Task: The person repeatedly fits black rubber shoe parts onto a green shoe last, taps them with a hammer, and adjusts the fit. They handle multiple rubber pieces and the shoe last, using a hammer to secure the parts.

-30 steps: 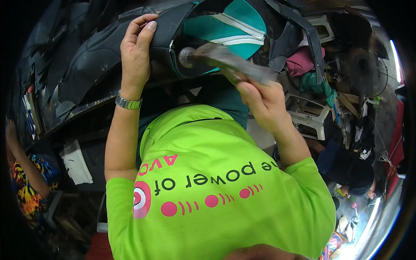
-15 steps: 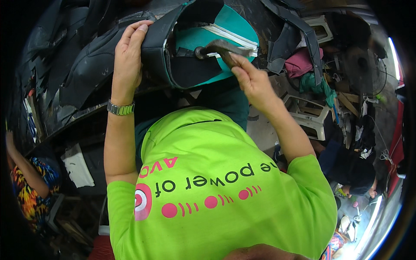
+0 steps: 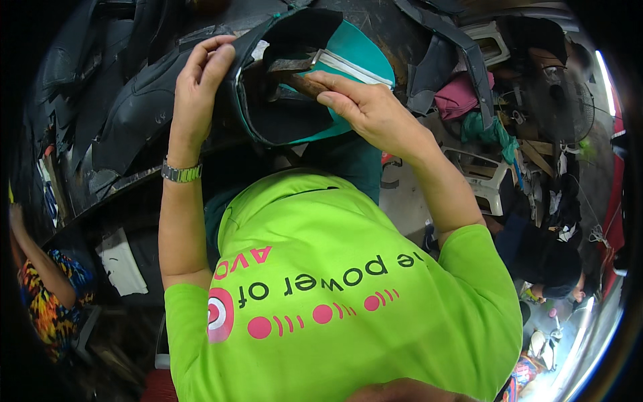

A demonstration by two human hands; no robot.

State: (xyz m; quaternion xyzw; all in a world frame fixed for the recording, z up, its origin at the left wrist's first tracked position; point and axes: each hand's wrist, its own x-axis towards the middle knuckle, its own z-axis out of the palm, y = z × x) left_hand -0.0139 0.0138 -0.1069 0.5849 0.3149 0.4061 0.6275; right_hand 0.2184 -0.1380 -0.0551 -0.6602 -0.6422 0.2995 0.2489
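The right grip (image 3: 367,107) hides the handle end of the hammer (image 3: 305,84), its striking face lost in shadow inside the black-and-teal piece (image 3: 367,52); the left rim cuts off a co-worker (image 3: 50,295); the fan (image 3: 581,110) has blades too dim to tell

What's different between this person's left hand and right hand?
The left hand touches the outer side of a curved black-and-teal piece; the right hand grips a hammer by its handle.
The left hand has a metal-banded watch at its wrist; the right hand has none.
The left hand points up the picture; the right hand points toward the upper left.
Both are ungloved.
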